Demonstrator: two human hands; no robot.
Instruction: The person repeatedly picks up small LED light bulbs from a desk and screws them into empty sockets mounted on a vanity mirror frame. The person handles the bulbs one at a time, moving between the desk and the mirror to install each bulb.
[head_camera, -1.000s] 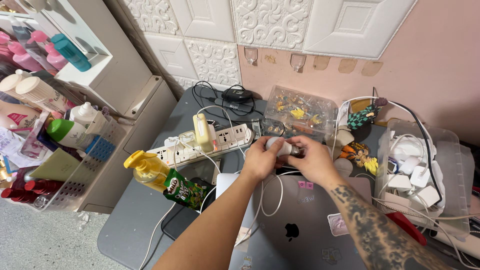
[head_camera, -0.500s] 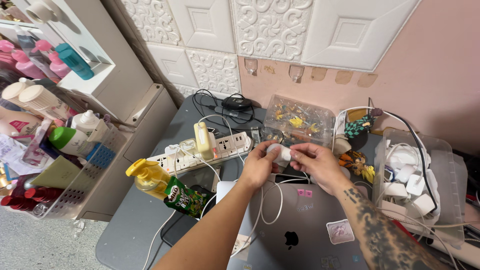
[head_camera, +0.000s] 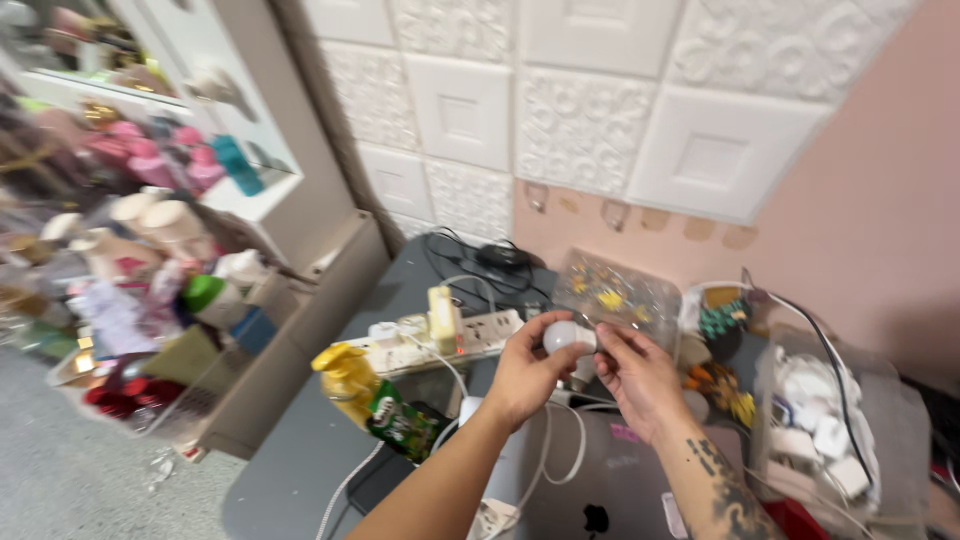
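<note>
At the far left, a blurred white wire rack (head_camera: 150, 400) is seen, filled with bottles and tubes in pink, cream and green; individual items cannot be resolved. To its right, the dark grey bench (head_camera: 300, 460) begins. A yellow plastic bottle (head_camera: 345, 372) is laid on its side on the bench, with a green foil sachet (head_camera: 405, 428) touching it. Behind these, a white multi-socket power strip (head_camera: 440, 340) is positioned, with a pale yellow plug adapter (head_camera: 441, 318) seated upright in it and white cables trailing toward the front edge.

The left hand (head_camera: 525, 375) is raised above the bench, and its grip is closed around a small white rounded charger block (head_camera: 562, 336), which is held at the fingertips just in front of the power strip's right end. The right hand (head_camera: 640, 378) is placed just beside it; its fingertips are closed on the right side of the same block. A silver laptop lid (head_camera: 600, 490) is located beneath both forearms.

Behind the hands, a clear plastic box holding small yellow pieces (head_camera: 615, 295) is set. At the far right, a clear plastic tub of white chargers and cables (head_camera: 830, 430) is found on the bench.
</note>
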